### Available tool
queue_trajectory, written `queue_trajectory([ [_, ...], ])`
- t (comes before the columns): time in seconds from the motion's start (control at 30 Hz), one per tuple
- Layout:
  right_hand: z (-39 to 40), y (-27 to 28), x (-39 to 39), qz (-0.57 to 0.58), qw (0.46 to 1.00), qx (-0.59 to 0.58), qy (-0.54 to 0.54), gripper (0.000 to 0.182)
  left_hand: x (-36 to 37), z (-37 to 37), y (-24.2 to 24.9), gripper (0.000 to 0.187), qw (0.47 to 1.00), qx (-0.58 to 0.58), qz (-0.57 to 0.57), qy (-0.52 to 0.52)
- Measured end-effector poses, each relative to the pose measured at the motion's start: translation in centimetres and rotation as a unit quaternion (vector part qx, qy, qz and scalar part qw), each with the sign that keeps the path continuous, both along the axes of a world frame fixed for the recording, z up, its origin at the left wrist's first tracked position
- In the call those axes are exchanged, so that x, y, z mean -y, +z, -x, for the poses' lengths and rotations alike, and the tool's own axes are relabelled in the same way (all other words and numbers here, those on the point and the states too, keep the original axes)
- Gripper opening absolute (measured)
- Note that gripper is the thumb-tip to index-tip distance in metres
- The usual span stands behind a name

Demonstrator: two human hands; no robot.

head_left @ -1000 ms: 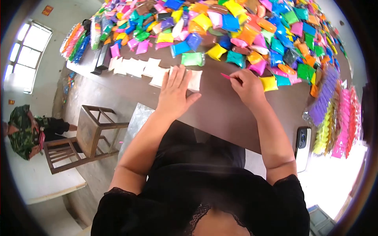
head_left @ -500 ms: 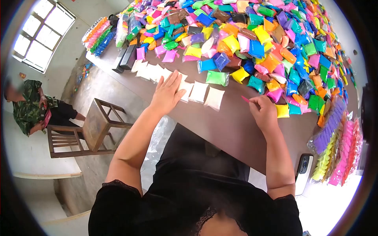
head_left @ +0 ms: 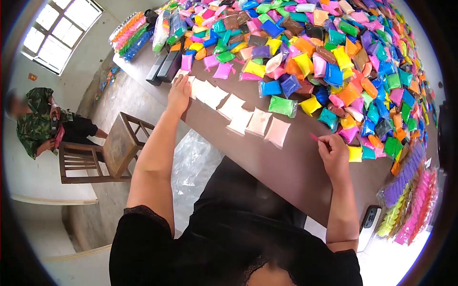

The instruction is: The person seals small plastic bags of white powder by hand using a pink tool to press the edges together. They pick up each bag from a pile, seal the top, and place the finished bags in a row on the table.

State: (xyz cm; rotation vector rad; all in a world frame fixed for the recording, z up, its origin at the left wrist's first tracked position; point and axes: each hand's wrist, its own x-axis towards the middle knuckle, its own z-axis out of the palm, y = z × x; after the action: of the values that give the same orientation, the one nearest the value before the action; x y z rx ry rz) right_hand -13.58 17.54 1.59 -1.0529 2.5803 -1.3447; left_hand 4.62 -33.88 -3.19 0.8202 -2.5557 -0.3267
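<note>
**Bright packets crowd a long brown table**

A pale room with a concrete floor and a barred window (head_left: 55, 35) at upper left surrounds a long dark brown table (head_left: 286, 164) running diagonally through the view. Most of its far side lies under a heap of small coloured packets (head_left: 334, 52), yellow, blue, green, orange, pink and brown. Bundles of bagged packets (head_left: 408, 200) sit at the right end, and more bundles (head_left: 131, 33) at the far left end beside two dark boxes (head_left: 164, 66). A wooden stool (head_left: 121, 148) stands on the floor near the table edge, with a seated person in a camouflage jacket (head_left: 38, 119) beyond it. A row of white packets (head_left: 238, 114) runs along the near edge. The left hand (head_left: 179, 93) rests flat and open on the far end of that row. The right hand (head_left: 334, 155) is closed, pinching a thin pink stick (head_left: 314, 137) just beside the coloured heap. A phone (head_left: 368, 224) lies at the table's near right edge.
</note>
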Motion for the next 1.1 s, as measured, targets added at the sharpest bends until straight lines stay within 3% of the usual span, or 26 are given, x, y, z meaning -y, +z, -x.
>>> queue_trajectory([
  [0.1,0.0,0.2,0.1,0.001,1.000,0.002,-0.001,0.008,1.2,-1.6,1.1,0.049,0.995,0.000,-0.056,-0.083],
  [0.13,0.0,0.2,0.1,0.004,1.000,-0.007,0.003,0.008,0.6,-1.5,2.6,0.049,0.995,0.000,-0.056,-0.084],
  [0.2,-0.1,0.2,0.1,0.007,1.000,0.008,0.001,0.008,-0.6,-1.6,5.1,0.050,0.972,0.063,-0.221,-0.040],
  [0.23,0.0,0.2,0.1,0.011,1.000,0.020,-0.001,0.008,-0.5,-1.5,4.7,0.050,0.972,0.062,-0.222,-0.039],
  [0.3,0.1,0.1,0.0,0.004,1.000,0.006,0.005,0.008,0.1,-1.3,3.2,0.050,0.997,-0.077,-0.009,-0.020],
  [0.4,0.0,0.3,0.1,-0.006,1.000,0.005,0.005,0.008,1.6,-1.5,0.9,0.053,0.999,-0.017,-0.007,-0.042],
  [0.47,0.0,0.4,0.0,-0.008,1.000,0.014,-0.002,0.008,1.9,-1.6,0.2,0.049,0.998,-0.037,0.022,-0.052],
  [0.53,0.0,0.2,0.0,-0.004,1.000,0.015,-0.001,0.008,1.3,-2.1,1.1,0.038,0.996,-0.060,-0.051,-0.032],
  [0.77,-0.1,0.3,0.0,-0.009,1.000,-0.005,0.000,0.008,-0.1,-2.1,2.9,0.030,0.998,-0.056,-0.010,-0.038],
  [0.87,0.0,0.2,0.0,-0.001,1.000,-0.003,0.001,0.008,-0.9,-2.4,3.9,0.032,0.999,-0.026,-0.009,-0.025],
  [0.93,0.0,0.2,-0.1,-0.003,1.000,0.002,0.006,0.008,-1.2,-2.6,4.4,0.042,0.998,0.058,0.011,0.013],
  [0.97,0.0,0.2,-0.1,-0.003,1.000,0.002,0.005,0.008,-1.6,-2.7,4.0,0.042,0.998,0.058,0.011,0.012],
  [1.03,0.2,0.0,-0.1,0.005,1.000,0.000,0.008,0.007,-2.3,-2.6,2.4,0.054,0.990,-0.042,0.126,0.038],
  [1.1,0.0,0.3,0.1,0.005,1.000,0.003,0.007,0.007,-2.1,-2.0,0.7,0.058,0.995,-0.010,0.101,0.009],
])
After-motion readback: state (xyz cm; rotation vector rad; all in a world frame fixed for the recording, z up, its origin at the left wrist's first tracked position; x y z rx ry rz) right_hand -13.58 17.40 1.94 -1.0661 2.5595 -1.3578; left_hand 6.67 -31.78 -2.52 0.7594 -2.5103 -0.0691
